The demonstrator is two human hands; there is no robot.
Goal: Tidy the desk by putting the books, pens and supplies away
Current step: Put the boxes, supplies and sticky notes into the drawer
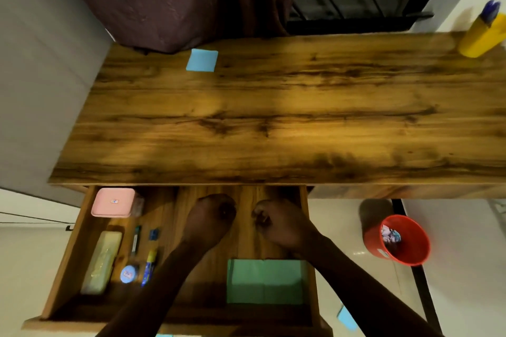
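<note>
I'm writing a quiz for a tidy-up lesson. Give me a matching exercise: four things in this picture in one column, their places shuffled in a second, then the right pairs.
Things
1. blue sticky pad
2. pink box
3. yellow cup
4. red bin

Places
A. on the floor, right of the drawer
B. far right corner of the desk top
C. inside the drawer, left side, at the end under the desk top
D. on the desk top, far edge, towards the left

Pairs: 1-D, 2-C, 3-B, 4-A
</note>
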